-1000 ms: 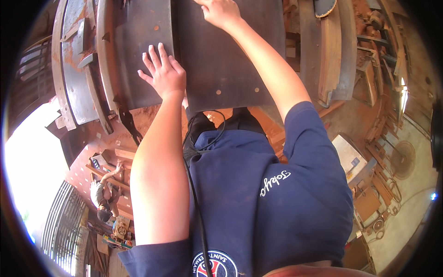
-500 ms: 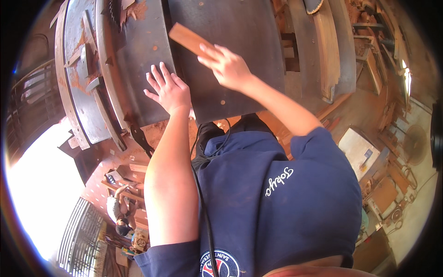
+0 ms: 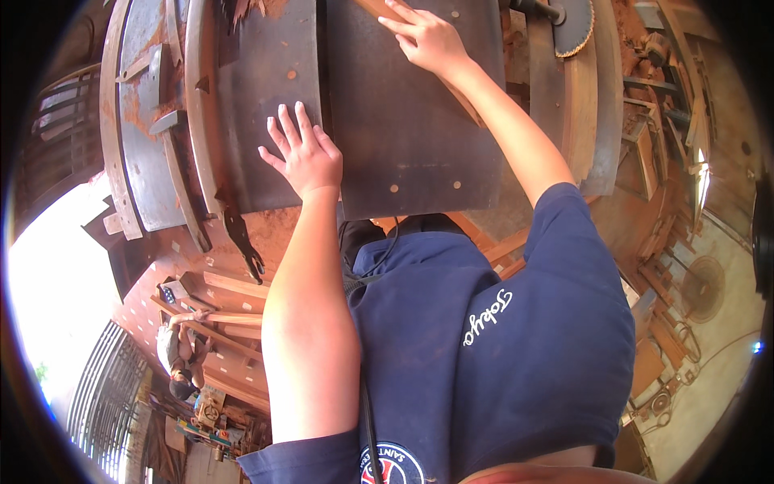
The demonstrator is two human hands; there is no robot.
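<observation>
My left hand (image 3: 306, 157) lies flat on the dark metal machine table (image 3: 266, 173), its fingers spread and nothing under the palm that I can see. It is beside the seam that splits the table in two. Farther off and to the right, my right hand (image 3: 431, 42) grips a wooden strip (image 3: 468, 105) over the right half of the table. The strip slants beneath my hand and forearm, and its far end runs out of the top of the view.
A toothed circular saw blade (image 3: 575, 28) stands at the far right. Left of the table, a hammer (image 3: 169, 129) lies along a wooden rail (image 3: 201, 105) among sawdust. A person (image 3: 181, 355) works beside long planks at the lower left.
My right hand has moved away from me and to the right with the wooden strip. My left hand keeps its place near the seam. The view has shifted slightly.
</observation>
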